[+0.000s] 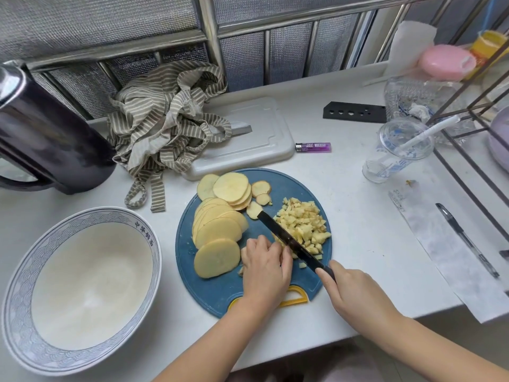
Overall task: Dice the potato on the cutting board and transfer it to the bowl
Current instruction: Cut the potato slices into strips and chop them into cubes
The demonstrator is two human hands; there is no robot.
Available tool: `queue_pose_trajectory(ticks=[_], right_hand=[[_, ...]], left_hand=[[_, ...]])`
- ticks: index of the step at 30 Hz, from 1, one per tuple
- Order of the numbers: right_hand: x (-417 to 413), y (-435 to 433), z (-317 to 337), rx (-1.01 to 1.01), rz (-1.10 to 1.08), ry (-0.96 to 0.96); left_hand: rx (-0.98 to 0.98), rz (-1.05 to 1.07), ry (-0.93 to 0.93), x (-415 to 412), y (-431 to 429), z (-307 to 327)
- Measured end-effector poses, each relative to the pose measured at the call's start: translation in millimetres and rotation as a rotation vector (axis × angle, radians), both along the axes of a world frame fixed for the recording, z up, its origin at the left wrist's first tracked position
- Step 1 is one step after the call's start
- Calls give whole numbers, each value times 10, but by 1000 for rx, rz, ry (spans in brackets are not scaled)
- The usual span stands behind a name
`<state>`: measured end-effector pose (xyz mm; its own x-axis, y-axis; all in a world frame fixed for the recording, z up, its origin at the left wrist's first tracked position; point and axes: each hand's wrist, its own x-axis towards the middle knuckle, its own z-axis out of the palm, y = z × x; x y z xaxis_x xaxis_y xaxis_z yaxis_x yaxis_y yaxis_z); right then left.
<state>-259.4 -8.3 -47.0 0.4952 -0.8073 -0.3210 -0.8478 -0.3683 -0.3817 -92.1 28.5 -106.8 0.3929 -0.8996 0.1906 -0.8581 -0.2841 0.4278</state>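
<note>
A round blue cutting board [292,186] lies on the white counter. Several potato slices [217,232] are fanned over its left half, and a pile of diced potato [303,224] lies on its right half. My right hand [355,293] grips the handle of a black knife [286,238], whose blade runs diagonally beside the dice. My left hand [264,266] has its fingers curled down on potato pieces against the blade; those pieces are mostly hidden under it. An empty white bowl with a blue patterned rim [82,285] stands left of the board.
A dark kettle [46,139] stands at the far left, with a striped cloth [168,125] and a white board [256,139] behind the cutting board. A purple lighter [314,147], plastic cup [396,153], pen [465,238] and metal rack [473,117] are on the right.
</note>
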Motion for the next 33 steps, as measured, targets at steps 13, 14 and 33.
queue_pose_trajectory(ticks=[13,14,33], right_hand=[[135,-108,3,-3,79,122],[135,-121,3,-3,77,110],[41,-178,153,196,-164,-314]], left_hand=[[18,-52,-15,2,19,-29],[22,-56,-14,-3,22,-19],[229,-240,195,621,59,877]])
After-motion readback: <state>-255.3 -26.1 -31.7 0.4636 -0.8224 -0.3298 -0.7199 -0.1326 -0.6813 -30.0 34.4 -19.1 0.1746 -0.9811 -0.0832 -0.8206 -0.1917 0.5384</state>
